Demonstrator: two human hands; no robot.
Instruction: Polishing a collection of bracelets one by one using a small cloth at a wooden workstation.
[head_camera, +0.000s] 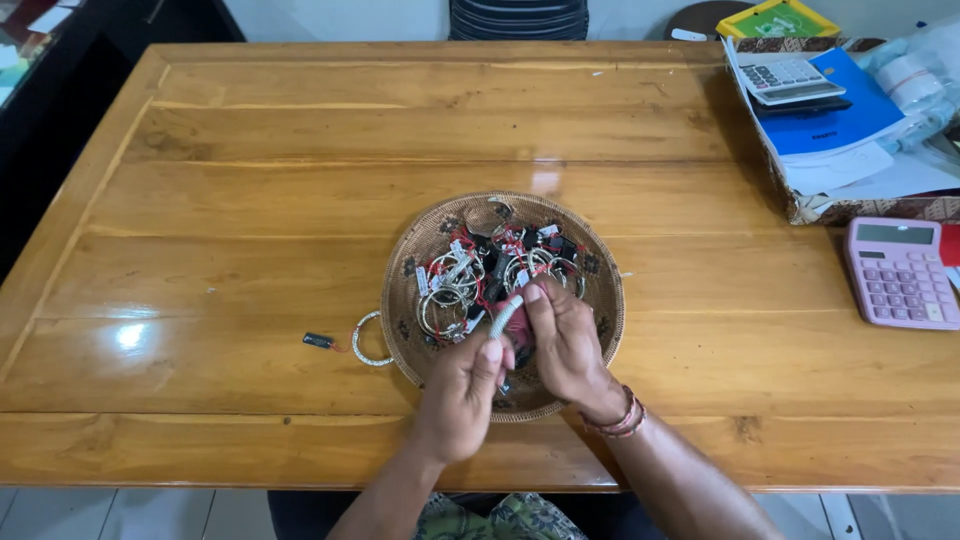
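- From my seat I see both hands over the near side of the woven tray (600, 300), which sits mid-table on the wooden table (250, 250).
- The left hand (462, 392) pinches the lower end of a silver bangle (503, 318) between thumb and fingers; the right hand (565, 345) pinches its upper end, fingers curled in. The bangle is held just above the tray's near rim, tilted.
- The tray holds a heap of tagged bangles (470, 280), silver rings with red threads and small white or dark tags, lying across one another.
- Risk one: the threads in the heap look tangled (I cannot trace any single one), so a pull on the held piece could, I judge, drag neighbours up and over the low rim.
- Risk two: the grip is at fingertips only; a slip would likely drop the bangle back into the pile, or onto the polished wood, where a round piece could roll.
- One loose bangle (368, 340) already lies on the table touching the tray's left rim, with a small dark tag (318, 341) on a red thread just beside it; I'd say a sweep of the left forearm could knock it away.
- The pink calculator (900, 272) and the box of papers (830, 130) sit well apart, at the right end.
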